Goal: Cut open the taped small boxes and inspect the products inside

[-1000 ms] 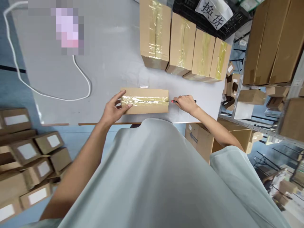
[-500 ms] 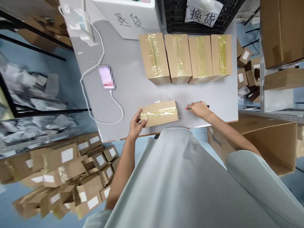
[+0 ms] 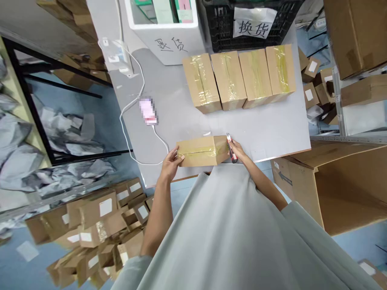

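Note:
A taped cardboard box (image 3: 198, 152) is tilted at the front edge of the table, its right end face turned into view. My left hand (image 3: 171, 163) grips the box's left end, thumb on the top and fingers behind. At the other end, my right hand (image 3: 237, 150) holds a red and black box cutter (image 3: 232, 150), blade end pointing up and away from me. The fingers of that hand are beside the box's right end and seem to touch it. Clear tape runs along the box's top seam.
Several taped boxes (image 3: 229, 80) stand in a row at the back. Behind them are a white bin (image 3: 169, 42) and a black crate (image 3: 217, 30). A phone (image 3: 148, 110) on a white cable lies left. A large open carton (image 3: 320, 173) stands right; loose cartons (image 3: 102, 225) lie lower left.
My right hand has come from right of the box, cutter pointing at it, to the box's right end, with the cutter now upright. The box has tipped. The view has shifted too.

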### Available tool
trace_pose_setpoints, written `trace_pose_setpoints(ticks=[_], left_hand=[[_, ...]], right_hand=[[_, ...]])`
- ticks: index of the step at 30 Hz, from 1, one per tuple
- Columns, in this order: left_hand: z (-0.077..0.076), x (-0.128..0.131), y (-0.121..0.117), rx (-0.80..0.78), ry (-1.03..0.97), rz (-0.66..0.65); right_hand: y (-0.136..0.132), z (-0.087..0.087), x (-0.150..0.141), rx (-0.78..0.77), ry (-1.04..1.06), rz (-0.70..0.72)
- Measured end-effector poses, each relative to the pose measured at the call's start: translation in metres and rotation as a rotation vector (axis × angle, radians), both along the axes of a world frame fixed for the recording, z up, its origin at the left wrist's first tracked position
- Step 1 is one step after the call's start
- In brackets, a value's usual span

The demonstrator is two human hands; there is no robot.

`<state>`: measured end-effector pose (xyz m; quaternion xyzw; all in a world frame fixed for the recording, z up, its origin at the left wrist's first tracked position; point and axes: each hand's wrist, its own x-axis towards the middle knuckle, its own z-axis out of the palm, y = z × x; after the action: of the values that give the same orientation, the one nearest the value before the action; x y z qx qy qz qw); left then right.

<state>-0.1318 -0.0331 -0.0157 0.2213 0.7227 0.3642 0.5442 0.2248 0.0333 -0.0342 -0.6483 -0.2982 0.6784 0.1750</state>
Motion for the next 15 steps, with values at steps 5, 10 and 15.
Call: trace_pose_setpoints(ticks=[5, 10, 15], left_hand=[[-0.003, -0.015, 0.000, -0.023, -0.035, 0.010], [-0.025, 0.038, 0.016, -0.084, -0.211, -0.118], [-0.044, 0.104, 0.027, -0.059, -0.227, -0.163]], right_hand=[[-0.007, 0.040, -0.009, 0.224, -0.153, 0.119], [0.000, 0.124, -0.003, 0.407, -0.627, 0.377], [0.015, 0.167, -0.022, 0.359, -0.931, 0.565]])
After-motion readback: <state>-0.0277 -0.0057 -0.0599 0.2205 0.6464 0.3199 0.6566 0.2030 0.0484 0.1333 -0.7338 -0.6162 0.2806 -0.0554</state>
